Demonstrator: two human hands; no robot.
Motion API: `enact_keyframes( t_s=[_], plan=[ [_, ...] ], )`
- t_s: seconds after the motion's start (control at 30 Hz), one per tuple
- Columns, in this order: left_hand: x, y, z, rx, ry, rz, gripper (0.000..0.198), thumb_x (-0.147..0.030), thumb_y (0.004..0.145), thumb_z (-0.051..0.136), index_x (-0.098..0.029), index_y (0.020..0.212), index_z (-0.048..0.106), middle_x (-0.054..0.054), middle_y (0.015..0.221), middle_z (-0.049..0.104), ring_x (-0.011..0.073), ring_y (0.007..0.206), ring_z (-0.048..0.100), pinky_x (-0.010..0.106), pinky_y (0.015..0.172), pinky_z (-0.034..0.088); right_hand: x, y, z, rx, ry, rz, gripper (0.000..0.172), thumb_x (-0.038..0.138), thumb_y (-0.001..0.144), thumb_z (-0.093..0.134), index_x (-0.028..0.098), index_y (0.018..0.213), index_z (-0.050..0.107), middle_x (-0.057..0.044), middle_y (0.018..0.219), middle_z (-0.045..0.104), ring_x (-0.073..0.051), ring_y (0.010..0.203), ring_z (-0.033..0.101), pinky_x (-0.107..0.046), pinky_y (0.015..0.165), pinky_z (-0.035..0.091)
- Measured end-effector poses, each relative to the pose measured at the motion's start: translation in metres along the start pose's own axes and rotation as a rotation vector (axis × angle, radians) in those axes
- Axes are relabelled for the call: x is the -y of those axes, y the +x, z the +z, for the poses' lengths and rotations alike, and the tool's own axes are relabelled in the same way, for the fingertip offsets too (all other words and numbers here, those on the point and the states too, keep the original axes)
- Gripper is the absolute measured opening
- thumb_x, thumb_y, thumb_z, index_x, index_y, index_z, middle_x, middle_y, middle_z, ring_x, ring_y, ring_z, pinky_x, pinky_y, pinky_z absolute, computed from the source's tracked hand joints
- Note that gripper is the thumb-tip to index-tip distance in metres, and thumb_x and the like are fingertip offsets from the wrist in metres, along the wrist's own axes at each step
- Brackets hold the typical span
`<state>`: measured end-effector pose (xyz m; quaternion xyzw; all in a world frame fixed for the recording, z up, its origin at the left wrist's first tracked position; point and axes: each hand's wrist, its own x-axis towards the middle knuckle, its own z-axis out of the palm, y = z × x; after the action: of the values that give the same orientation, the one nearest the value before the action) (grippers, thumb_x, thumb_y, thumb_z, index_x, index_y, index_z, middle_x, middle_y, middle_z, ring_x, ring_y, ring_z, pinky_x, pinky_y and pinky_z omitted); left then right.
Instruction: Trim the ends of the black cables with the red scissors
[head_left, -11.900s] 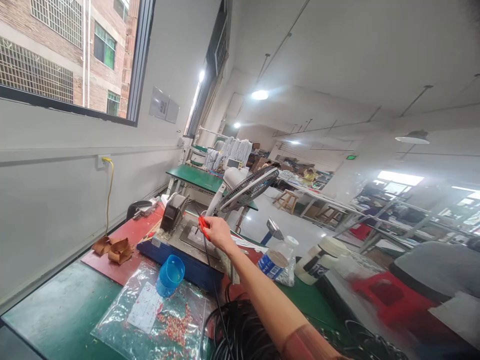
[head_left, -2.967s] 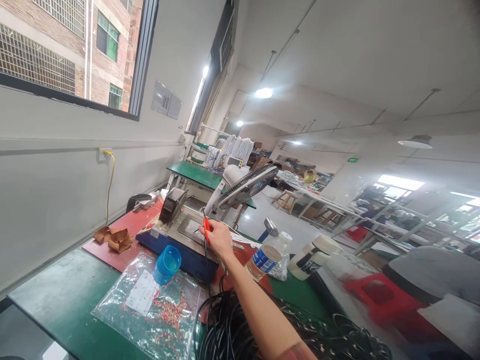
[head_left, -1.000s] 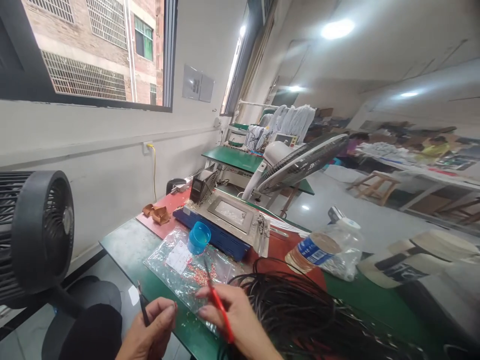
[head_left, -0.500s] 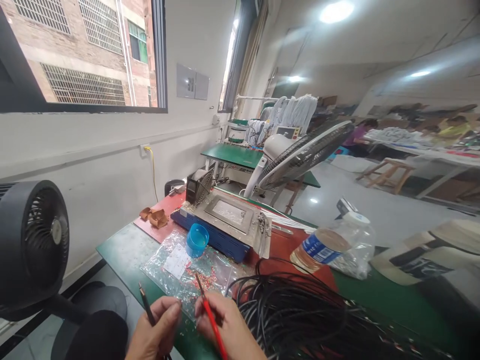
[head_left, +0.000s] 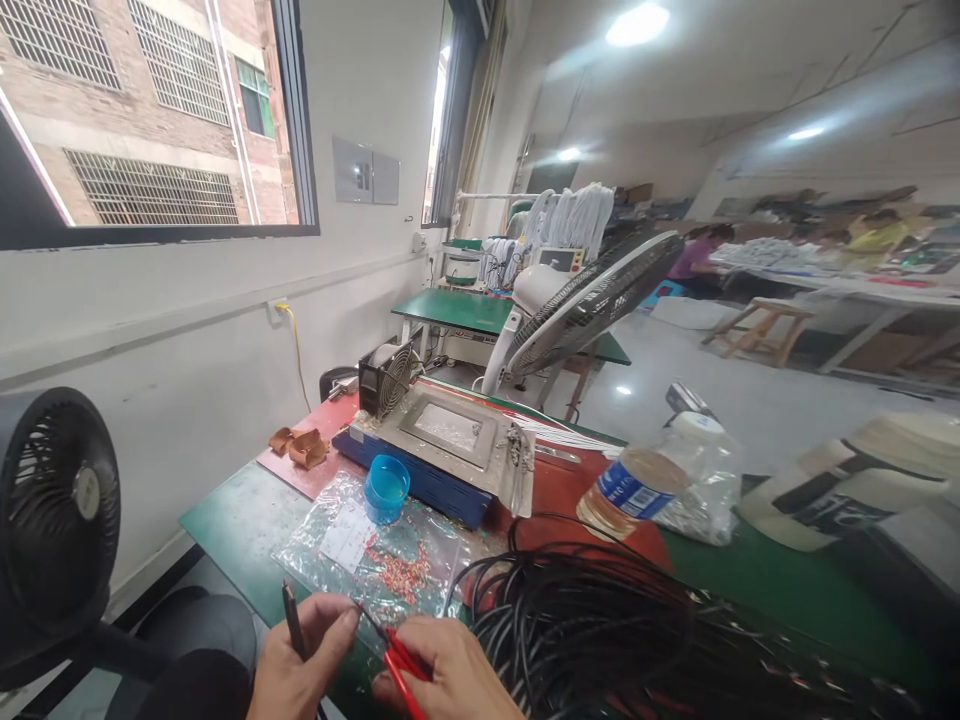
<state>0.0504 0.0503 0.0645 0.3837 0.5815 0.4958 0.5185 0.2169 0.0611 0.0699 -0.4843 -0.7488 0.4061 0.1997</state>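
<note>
My left hand (head_left: 304, 655) is closed around a black cable (head_left: 292, 622), whose cut end points up past the fingers. At the left thumb tip is the slim dark nose of red-handled pliers (head_left: 403, 672); fingers partly hide what lies between. My right hand (head_left: 454, 665) grips the pliers by the handles. Beyond both hands, a clear plastic bag (head_left: 304, 540) lies flat with small orange-red bits (head_left: 401, 572) scattered over it. A blue round container (head_left: 387, 490) stands on the bag. A large bundle of black cables (head_left: 570, 620) lies right of my right hand.
Behind the bag sits a blue-sided heating unit (head_left: 412, 465) with a small black fan (head_left: 386, 380). A labelled bottle (head_left: 634, 490) stands at right. A dark fan (head_left: 64, 510) is at left, a tilted large fan (head_left: 592, 305) beyond the table. People work at far right.
The pliers have swung left, their nose moving from pointing up and away to beside my left thumb. The left hand has shifted slightly, still holding the cable. The view has turned a little.
</note>
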Motion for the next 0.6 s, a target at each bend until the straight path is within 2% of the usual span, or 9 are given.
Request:
enact_keyframes(
  t_s=[0.2,0.27,0.33,0.4,0.47,0.6],
  plan=[
    [-0.008,0.005,0.004,-0.026,0.004,0.042,0.03,-0.044,0.052,0.074,-0.016,0.059,0.066,0.0,0.053,0.057,0.0137,0.054,0.045,0.025,0.054,0.038,-0.01,0.003,0.004,0.0,0.087,0.013,0.045,0.049,0.067,0.058,0.016,0.049,0.033,0.006,0.048,0.03,-0.005,0.047,0.029,-0.021,0.043,0.015],
    [-0.005,0.008,0.005,-0.004,0.0,0.047,0.03,-0.044,0.053,0.074,-0.016,0.06,0.066,0.0,0.053,0.056,0.0108,0.051,0.043,0.022,0.049,0.035,-0.015,0.004,0.007,-0.022,0.112,0.014,0.049,0.051,0.067,0.058,0.016,0.046,0.031,0.006,0.046,0.027,-0.005,0.045,0.026,-0.021,0.042,0.015],
    [0.001,0.01,0.005,0.048,-0.007,-0.001,0.032,-0.045,0.056,0.072,-0.015,0.065,0.066,-0.002,0.048,0.049,0.0064,0.043,0.034,0.02,0.041,0.025,-0.02,0.005,0.009,-0.054,0.189,0.008,0.051,0.053,0.068,0.057,0.015,0.045,0.031,0.005,0.046,0.026,-0.004,0.045,0.025,-0.02,0.041,0.015],
    [0.008,0.01,0.005,0.133,-0.057,-0.091,0.036,-0.048,0.059,0.069,-0.014,0.071,0.065,-0.006,0.041,0.036,0.0034,0.038,0.023,0.02,0.038,0.013,-0.022,0.005,0.009,-0.068,0.361,0.031,0.05,0.056,0.07,0.055,0.016,0.048,0.034,0.006,0.045,0.028,-0.004,0.042,0.027,-0.018,0.039,0.016],
    [0.013,0.007,0.008,0.22,-0.152,-0.165,0.038,-0.048,0.06,0.068,-0.013,0.076,0.066,-0.009,0.04,0.028,0.0024,0.037,0.018,0.021,0.039,0.009,-0.02,0.004,0.009,-0.037,0.59,0.079,0.05,0.061,0.071,0.051,0.016,0.053,0.04,0.006,0.043,0.033,-0.004,0.036,0.031,-0.017,0.035,0.019],
    [0.016,-0.004,0.015,0.285,-0.261,-0.217,0.037,-0.041,0.055,0.075,-0.012,0.077,0.069,-0.007,0.04,0.034,0.0011,0.037,0.02,0.021,0.04,0.008,-0.01,0.002,0.005,0.04,0.908,0.174,0.053,0.064,0.068,0.052,0.013,0.056,0.049,0.005,0.04,0.041,-0.004,0.027,0.034,-0.015,0.026,0.021]
  ],
)
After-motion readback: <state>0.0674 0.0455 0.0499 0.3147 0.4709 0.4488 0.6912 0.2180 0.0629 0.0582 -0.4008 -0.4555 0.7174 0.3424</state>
